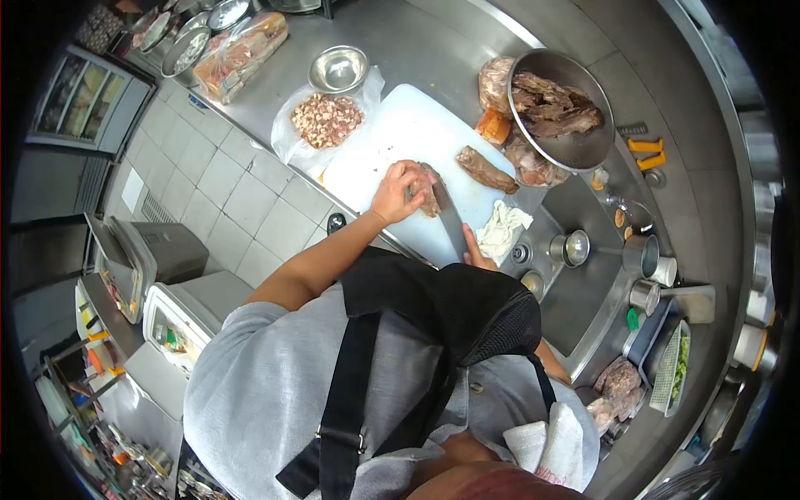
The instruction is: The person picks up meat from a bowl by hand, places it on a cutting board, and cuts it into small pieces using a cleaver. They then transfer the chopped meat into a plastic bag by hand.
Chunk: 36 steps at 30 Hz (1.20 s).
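On the white cutting board (pixel 400 125) lies a piece of meat (pixel 427 200), with my left hand (pixel 397 192) curled over it and pressing on it. My right hand (pixel 478 252) is closed around the handle end of a large knife (pixel 451 218); the handle itself is mostly hidden. The blade stands right beside the meat. A second, longer piece of meat (pixel 486 170) rests on the board to the right. Diced meat (pixel 327 120) is heaped on a plastic bag at the board's left, below a small steel bowl (pixel 339 69).
A large steel bowl of meat strips (pixel 606 83) stands at the upper right, beside bagged meat (pixel 533 160). A crumpled white cloth (pixel 503 231) lies by the sink (pixel 567 283). Packaged meat (pixel 242 60) sits at the upper left. Yellow-handled tools (pixel 647 153) are at the right.
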{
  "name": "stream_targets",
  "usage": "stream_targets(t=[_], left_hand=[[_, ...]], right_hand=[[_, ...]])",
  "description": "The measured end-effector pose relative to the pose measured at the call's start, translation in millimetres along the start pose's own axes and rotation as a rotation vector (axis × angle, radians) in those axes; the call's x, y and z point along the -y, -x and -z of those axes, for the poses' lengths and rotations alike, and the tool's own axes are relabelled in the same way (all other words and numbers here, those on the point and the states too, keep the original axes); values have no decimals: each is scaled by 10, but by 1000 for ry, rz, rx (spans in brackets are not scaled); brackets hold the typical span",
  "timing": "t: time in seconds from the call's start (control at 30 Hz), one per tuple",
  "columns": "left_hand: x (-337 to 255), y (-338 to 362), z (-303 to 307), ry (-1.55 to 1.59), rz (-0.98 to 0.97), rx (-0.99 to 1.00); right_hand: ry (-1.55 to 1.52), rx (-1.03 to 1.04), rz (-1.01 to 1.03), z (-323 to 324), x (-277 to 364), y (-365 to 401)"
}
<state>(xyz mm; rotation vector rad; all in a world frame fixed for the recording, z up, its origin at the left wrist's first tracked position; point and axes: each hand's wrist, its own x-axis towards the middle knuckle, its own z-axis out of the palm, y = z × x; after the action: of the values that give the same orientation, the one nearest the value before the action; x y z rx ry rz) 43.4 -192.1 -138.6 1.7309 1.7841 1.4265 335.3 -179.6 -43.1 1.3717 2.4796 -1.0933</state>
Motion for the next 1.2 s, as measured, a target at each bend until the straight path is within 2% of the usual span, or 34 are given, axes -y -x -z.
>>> stream_targets(t=[0.07,0.13,0.2,0.23,0.3,0.37,0.43,0.47,0.53,0.63,0.7,0.73,0.87,0.93,0.97,1.03,1.07,1.13,1.2], left_hand=[[-6,-35,57,29,-59,75],[-10,-136,168,57,-117,146],[20,-293,341,-27,-245,440],[43,-364,364,-31,-250,448],[93,-479,371,-198,-179,687],[91,-561,381,-220,-162,761],[-12,-682,453,-307,21,969],[11,-694,516,-231,28,1014],[37,-678,612,-222,56,1028],[-3,-562,661,-258,74,981],[-81,-430,717,-235,-171,508],[-126,-396,731,-142,-152,472],[-159,-150,541,-3,-84,400],[-193,-78,468,-15,-122,252],[-190,-52,463,-10,-121,255],[-188,-18,459,-69,-282,193],[-215,34,437,-65,-278,190],[-325,184,358,-94,-223,595],[-306,261,227,-146,-196,558]], right_hand=[[-23,-74,-24,-16,22,10],[-37,-174,85,-41,-14,-240],[-119,-209,43,-63,69,-368],[-191,-231,3,-77,123,-401],[-218,-247,16,-123,174,-401],[-244,-260,27,-196,225,-309],[-209,-208,-59,-227,329,-167],[-215,-211,-65,-220,371,-77],[-247,-116,-139,-167,509,107],[-183,-141,-156,-196,481,221],[-137,-202,-157,-160,580,309],[-83,-260,-149,-117,646,357],[-76,-258,-146,29,802,383],[-19,-262,-153,31,825,353],[-18,-261,-159,6,790,339],[-29,-264,-199,-75,678,299],[-24,-260,-200,-116,634,299],[-33,-222,-223,-191,591,346],[-135,-234,-215,-291,526,342]])
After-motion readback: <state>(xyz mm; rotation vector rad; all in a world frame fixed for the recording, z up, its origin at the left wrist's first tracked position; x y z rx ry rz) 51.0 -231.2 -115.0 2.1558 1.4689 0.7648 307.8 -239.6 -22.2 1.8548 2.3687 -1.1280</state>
